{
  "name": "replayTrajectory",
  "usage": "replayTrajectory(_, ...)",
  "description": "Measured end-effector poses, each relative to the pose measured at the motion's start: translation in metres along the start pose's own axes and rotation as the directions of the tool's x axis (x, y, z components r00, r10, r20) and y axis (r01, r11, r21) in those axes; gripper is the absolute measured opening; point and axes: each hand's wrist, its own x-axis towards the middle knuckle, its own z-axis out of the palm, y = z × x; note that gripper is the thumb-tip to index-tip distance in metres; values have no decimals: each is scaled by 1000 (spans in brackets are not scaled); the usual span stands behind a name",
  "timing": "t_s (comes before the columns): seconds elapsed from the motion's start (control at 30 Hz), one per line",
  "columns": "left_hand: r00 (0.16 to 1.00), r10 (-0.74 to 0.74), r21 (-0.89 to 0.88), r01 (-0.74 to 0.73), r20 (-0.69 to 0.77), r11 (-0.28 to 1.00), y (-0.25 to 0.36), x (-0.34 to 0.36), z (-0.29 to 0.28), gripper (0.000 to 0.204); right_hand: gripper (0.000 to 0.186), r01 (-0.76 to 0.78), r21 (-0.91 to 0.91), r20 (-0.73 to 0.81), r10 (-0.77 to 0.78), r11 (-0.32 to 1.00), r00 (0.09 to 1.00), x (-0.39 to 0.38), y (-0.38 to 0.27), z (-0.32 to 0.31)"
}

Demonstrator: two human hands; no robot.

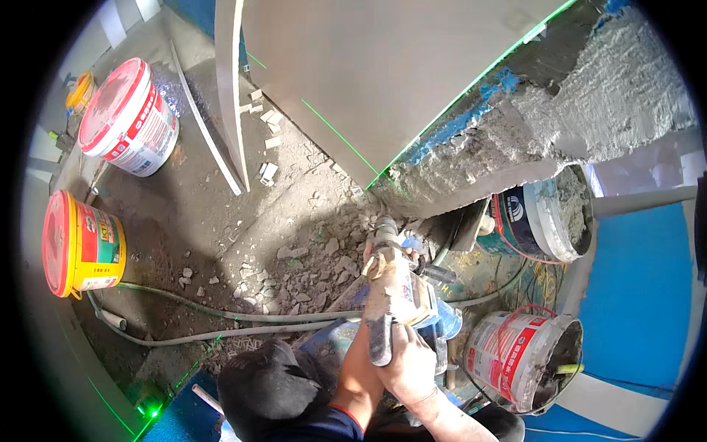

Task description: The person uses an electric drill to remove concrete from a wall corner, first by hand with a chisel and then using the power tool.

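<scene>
A dusty rotary hammer points away from me, its front end low at the corner where the grey panel meets the rough mortar ledge. My right hand is wrapped round its rear handle. My left forearm passes beneath the tool, and my left hand, mostly hidden, grips it near the front. Whether the bit touches the surface is hidden. Broken rubble lies on the floor just ahead and left of the tool. The grey panel carries thin green laser lines, and the mortar ledge runs up to the right.
Lidded buckets, one white and red, one yellow, stand at left. Two mortar-smeared buckets, one dark, one white and red, stand at right. Grey hoses cross the floor. A green laser light shines lower left.
</scene>
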Motion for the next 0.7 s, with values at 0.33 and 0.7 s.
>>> replayTrajectory(0.33,979,-35,151,66,-199,986,21,12,-23,83,33,-62,189,6,62,980,998,19,4,-45)
replayTrajectory(0.7,956,-176,366,255,-235,895,-38,-17,25,99,29,-46,235,-87,68,971,994,-75,14,-97)
